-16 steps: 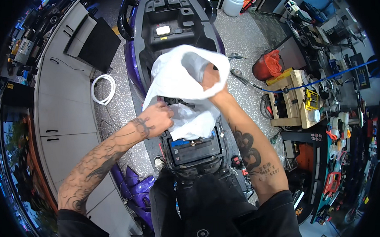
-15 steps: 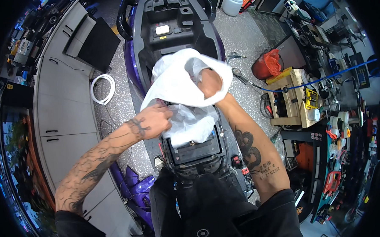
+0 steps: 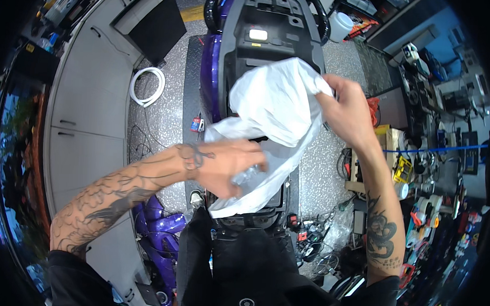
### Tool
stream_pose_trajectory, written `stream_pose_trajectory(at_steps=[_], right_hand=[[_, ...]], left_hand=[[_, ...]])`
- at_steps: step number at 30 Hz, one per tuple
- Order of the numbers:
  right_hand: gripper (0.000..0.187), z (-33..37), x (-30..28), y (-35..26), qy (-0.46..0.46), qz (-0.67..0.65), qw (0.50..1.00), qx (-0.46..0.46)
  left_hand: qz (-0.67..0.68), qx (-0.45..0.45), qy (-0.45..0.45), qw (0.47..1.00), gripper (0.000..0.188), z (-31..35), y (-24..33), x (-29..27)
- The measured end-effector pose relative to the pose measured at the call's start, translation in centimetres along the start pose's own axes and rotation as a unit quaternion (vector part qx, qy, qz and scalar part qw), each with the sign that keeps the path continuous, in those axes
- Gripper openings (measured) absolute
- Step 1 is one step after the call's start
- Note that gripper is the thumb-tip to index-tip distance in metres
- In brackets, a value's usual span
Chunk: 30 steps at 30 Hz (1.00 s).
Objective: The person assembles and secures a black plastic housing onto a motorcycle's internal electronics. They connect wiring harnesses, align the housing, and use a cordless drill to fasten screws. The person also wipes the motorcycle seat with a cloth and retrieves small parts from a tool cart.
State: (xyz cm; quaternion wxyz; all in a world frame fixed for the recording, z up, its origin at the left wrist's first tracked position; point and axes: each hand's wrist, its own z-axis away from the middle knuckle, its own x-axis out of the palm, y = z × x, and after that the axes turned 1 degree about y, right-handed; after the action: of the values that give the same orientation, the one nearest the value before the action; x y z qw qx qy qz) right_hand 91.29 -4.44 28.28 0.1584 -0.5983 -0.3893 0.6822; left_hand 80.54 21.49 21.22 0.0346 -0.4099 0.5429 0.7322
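A large white plastic bag [image 3: 275, 97] hangs bunched over the open body of a purple scooter [image 3: 209, 77], its mouth gaping toward me. My right hand [image 3: 348, 108] is closed, pinching the bag's rim at the upper right. At the lower left of the mouth, my left hand [image 3: 225, 166] curls with thumb and fingers around crinkled clear plastic [image 3: 247, 179]. Motion blurs that hand, and what the clear plastic contains cannot be made out. The bag hides much of the scooter's grey-black storage tray [image 3: 256, 14].
White cabinets [image 3: 91, 97] line the left, with a coiled white hose [image 3: 147, 87] on the speckled floor beside them. Purple body panels [image 3: 162, 223] lie by my left leg. Tool-laden shelves fill the right, near a white bucket [image 3: 341, 26] and loose cables [image 3: 312, 238].
My right hand has come out of the bag and pulled its rim up and right. My left hand has moved right, to the bag's mouth. The view has shifted.
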Motion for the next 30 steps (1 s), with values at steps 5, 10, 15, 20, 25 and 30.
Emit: stream_pose_trajectory(at_steps=[5, 10, 15, 20, 25, 30], right_hand=[[0.031, 0.8, 1.3, 0.8, 0.012, -0.022, 0.999, 0.02], [0.029, 0.6, 1.6, 0.5, 0.026, 0.013, 1.0, 0.013], [0.028, 0.0, 2.7, 0.0, 0.035, 0.033, 0.998, 0.047], [0.028, -0.2, 3.1, -0.2, 0.025, 0.025, 0.998, 0.061], [0.028, -0.4, 3.7, -0.1, -0.029, 0.016, 0.993, 0.116], [0.028, -1.3, 4.3, -0.2, 0.022, -0.011, 0.996, 0.087]], left_hand=[[0.195, -0.064, -0.062, 0.977, 0.047, -2.9, 0.1, 6.6], [0.044, -0.268, 0.143, 0.952, 0.061, -6.4, -3.7, 10.0], [0.188, -0.269, 0.095, 0.94, 0.106, -9.5, -1.5, 13.5], [0.147, -0.269, 0.137, 0.942, 0.115, -10.2, -2.2, 15.3], [0.126, -0.253, 0.212, 0.935, 0.106, -11.0, -4.9, 18.0], [0.151, -0.233, 0.179, 0.944, 0.086, -11.5, -7.8, 17.9]])
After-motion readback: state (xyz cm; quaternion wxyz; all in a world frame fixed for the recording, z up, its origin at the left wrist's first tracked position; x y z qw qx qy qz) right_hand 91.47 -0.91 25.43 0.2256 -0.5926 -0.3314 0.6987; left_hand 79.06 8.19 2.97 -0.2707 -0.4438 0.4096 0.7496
